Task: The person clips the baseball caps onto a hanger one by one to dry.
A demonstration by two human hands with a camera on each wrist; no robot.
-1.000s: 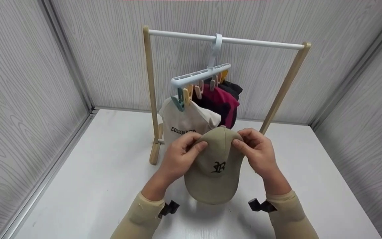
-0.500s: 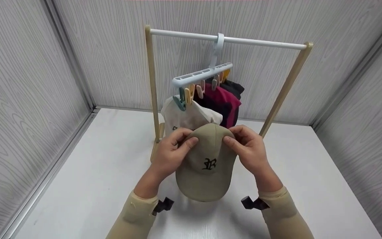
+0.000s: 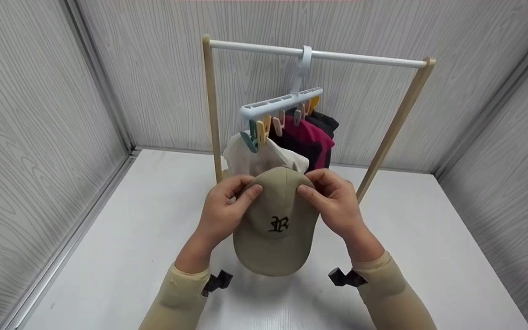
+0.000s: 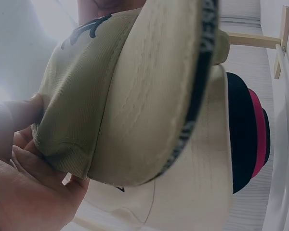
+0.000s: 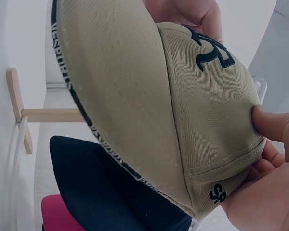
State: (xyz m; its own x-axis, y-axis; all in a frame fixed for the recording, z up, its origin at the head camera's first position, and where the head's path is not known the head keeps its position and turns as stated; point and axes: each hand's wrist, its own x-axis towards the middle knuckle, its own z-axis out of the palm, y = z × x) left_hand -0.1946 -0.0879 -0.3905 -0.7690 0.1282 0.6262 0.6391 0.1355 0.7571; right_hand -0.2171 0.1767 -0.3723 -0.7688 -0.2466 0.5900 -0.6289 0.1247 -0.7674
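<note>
A khaki baseball cap (image 3: 273, 243) with a black letter emblem hangs brim-down between both hands in the head view. My left hand (image 3: 222, 208) pinches its crown edge on the left, thumb in front. On the opposite edge my right hand (image 3: 335, 204) grips it the same way. Right behind it a white cap (image 3: 250, 158) hangs from a green clip (image 3: 251, 137) and a yellow clip (image 3: 263, 130). Further back hang a magenta and black cap (image 3: 312, 137) and a dark one (image 3: 325, 123). In the right wrist view the cap's brim (image 5: 120, 96) shows black lettered edging.
A pale blue clip hanger (image 3: 282, 104) hooks over the white rod (image 3: 360, 58) of a wooden-legged rack (image 3: 394, 123). The rack stands on a white table (image 3: 108, 247). Wood-grain panels (image 3: 30, 137) enclose the left, back and right sides.
Both hands have carried the khaki cap to the left and slightly up, so it now covers the white cap's lettering. The grip is unchanged.
</note>
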